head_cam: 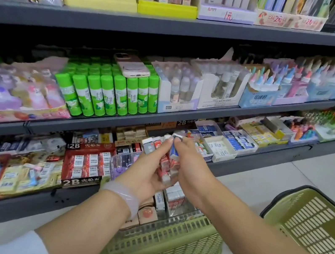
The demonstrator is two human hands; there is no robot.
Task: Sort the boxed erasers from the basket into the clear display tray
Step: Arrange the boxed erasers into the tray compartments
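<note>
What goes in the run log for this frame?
left hand: holds eraser boxes | right hand: pinches one box | basket: below

Two green baskets (160, 247) (312, 220) sit on the pale tiled floor (287, 175).

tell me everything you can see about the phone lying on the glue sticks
The phone lies flat, back up, on the caps of the green glue sticks on the middle shelf. It wears a pale pink case that looks smooth and glossy, with rounded corners. A raised camera block sits at its far left end, and a flat matching patch, perhaps a card holder, covers the middle of the back. It lies slightly askew to the shelf edge. Only the caps beneath touch it; neither hand is near.
</note>
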